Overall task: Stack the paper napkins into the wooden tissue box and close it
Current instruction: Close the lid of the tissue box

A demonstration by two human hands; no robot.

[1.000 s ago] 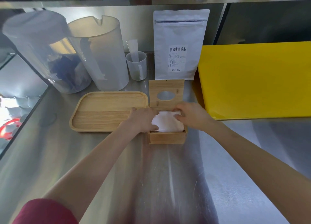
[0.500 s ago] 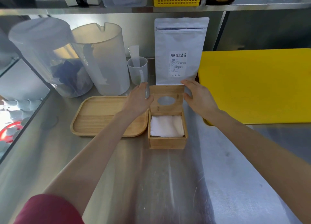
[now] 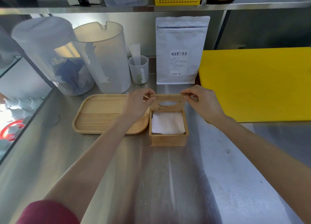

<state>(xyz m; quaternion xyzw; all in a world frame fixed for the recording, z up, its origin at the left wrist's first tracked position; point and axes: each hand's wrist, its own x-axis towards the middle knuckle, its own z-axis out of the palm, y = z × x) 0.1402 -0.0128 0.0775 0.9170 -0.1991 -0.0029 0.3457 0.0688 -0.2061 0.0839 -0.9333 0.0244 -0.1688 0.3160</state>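
The wooden tissue box (image 3: 168,139) stands on the steel counter, open, with a stack of white paper napkins (image 3: 167,122) lying flat inside. Its hinged lid (image 3: 168,103), which has an oval slot, stands raised at the back of the box. My left hand (image 3: 137,104) pinches the lid's upper left corner between thumb and fingers. My right hand (image 3: 203,103) pinches the upper right corner the same way.
A wooden tray (image 3: 101,114) lies just left of the box, touching it. Behind stand two clear plastic jugs (image 3: 107,59), a small measuring cup (image 3: 138,69) and a white tea pouch (image 3: 180,50). A yellow cutting board (image 3: 255,82) fills the right side.
Both hands left the napkins in the box, moved back to the lid and took hold of its top corners. The lid now tilts forward from its earlier leaning-back position.
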